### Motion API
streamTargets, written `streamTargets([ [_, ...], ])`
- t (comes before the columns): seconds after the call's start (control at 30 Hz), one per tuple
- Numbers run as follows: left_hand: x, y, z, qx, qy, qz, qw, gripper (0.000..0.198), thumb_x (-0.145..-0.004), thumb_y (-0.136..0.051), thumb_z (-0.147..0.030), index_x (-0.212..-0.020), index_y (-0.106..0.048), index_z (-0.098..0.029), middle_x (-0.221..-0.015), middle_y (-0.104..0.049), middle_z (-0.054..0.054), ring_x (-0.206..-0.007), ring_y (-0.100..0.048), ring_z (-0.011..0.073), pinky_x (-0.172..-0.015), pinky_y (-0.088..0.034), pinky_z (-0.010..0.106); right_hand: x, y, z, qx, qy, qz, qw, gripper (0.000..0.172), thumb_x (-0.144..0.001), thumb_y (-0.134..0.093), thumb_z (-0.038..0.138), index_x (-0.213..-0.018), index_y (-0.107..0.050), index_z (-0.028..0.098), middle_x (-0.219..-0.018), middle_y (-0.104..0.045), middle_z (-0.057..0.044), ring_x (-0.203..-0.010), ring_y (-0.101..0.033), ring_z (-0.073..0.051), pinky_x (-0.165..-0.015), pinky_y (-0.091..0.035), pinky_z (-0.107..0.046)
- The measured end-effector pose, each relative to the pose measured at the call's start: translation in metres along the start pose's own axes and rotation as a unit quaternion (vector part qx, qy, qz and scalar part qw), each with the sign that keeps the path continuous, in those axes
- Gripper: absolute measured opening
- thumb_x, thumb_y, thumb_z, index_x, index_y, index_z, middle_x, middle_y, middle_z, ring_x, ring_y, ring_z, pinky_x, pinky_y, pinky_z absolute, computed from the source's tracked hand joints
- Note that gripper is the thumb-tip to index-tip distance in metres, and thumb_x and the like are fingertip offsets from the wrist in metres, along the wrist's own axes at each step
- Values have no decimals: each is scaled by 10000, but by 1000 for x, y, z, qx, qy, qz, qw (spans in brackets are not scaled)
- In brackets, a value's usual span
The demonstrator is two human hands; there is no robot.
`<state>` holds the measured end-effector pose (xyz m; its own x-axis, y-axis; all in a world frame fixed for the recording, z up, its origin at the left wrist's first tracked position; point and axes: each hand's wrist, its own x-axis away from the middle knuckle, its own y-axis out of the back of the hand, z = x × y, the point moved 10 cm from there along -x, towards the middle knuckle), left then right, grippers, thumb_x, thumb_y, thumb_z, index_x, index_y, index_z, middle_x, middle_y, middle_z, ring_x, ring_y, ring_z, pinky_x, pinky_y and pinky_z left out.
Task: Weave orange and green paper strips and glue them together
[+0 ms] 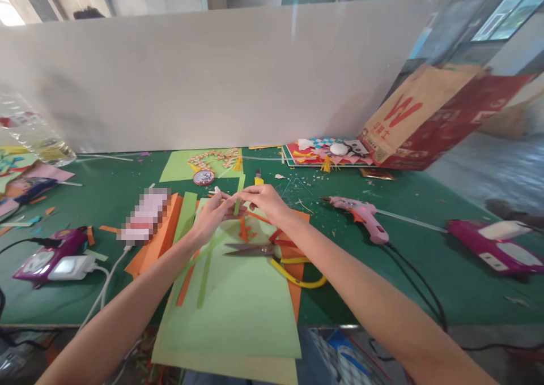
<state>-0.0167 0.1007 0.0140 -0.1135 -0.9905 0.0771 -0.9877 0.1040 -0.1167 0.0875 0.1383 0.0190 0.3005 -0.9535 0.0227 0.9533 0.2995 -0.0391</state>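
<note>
My left hand (pixel 213 215) and my right hand (pixel 267 200) meet over the far end of the stacked light-green paper sheets (pixel 250 311). Between their closed fingers is a narrow green paper strip (pixel 241 184), its upper end sticking up past the fingertips. Just below the hands, scissors (pixel 263 250) with yellow handles lie partly open on the sheets. Small orange paper pieces (pixel 244 230) are scattered beside the blades. Left of them, a loose green strip (pixel 204 277) and an orange strip (pixel 187 283) rest on the paper.
A pink glue gun (pixel 361 215) lies on the green table (pixel 408 260) to the right, near a purple power strip (pixel 493 246). Another power strip (pixel 51 260) is at left. A utility knife (pixel 258 177), decorated craft pieces (pixel 327 153) and a paper bag (pixel 425 113) sit farther back, before a white panel (pixel 221 79).
</note>
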Motion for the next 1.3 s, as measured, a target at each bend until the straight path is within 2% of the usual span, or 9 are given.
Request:
streamTargets([
  [0.2,1,-5,4,-29,11,35,999,409,-706,-732,-494,-834,-562,-144,-733,-721,66,-710,-716,203,-764,-573,367,2,1,5,-6,1,-18,1000,295,-496,-756,408,-599,-677,143,-605,-581,-18,-588,-458,-101,-527,-313,-262],
  [0.33,2,-9,4,-43,14,49,998,459,-635,-765,-537,-792,-585,-145,-723,-721,72,-702,-717,218,-749,-581,367,2,3,5,-9,-2,-31,999,290,-489,-762,391,-599,-670,139,-582,-573,-13,-558,-439,-92,-522,-316,-266],
  [0.57,0,-6,2,-51,-4,36,998,450,-632,-760,-545,-778,-606,-149,-727,-725,74,-695,-715,216,-750,-581,371,2,0,2,7,-11,-19,1000,291,-521,-751,416,-598,-647,155,-586,-566,-1,-574,-470,-98,-503,-329,-245],
  [0.83,-2,2,7,-101,0,2,995,465,-604,-752,-579,-717,-633,-144,-661,-721,70,-610,-700,197,-664,-582,328,4,1,0,34,-12,-37,999,282,-528,-744,409,-545,-579,181,-518,-495,33,-510,-399,-79,-475,-311,-238],
  [1.03,-2,-3,6,-102,1,19,995,448,-606,-747,-584,-675,-631,-156,-635,-714,61,-598,-693,194,-668,-582,333,4,1,-1,38,-13,-40,998,286,-544,-745,405,-550,-564,183,-510,-498,38,-493,-399,-75,-471,-322,-235],
  [1.3,-2,-2,10,-104,25,23,994,408,-608,-767,-532,-680,-637,-153,-685,-728,68,-629,-699,193,-680,-573,322,6,0,-2,21,-23,-42,999,179,-587,-716,293,-556,-583,176,-513,-514,35,-481,-405,-67,-462,-323,-229],
])
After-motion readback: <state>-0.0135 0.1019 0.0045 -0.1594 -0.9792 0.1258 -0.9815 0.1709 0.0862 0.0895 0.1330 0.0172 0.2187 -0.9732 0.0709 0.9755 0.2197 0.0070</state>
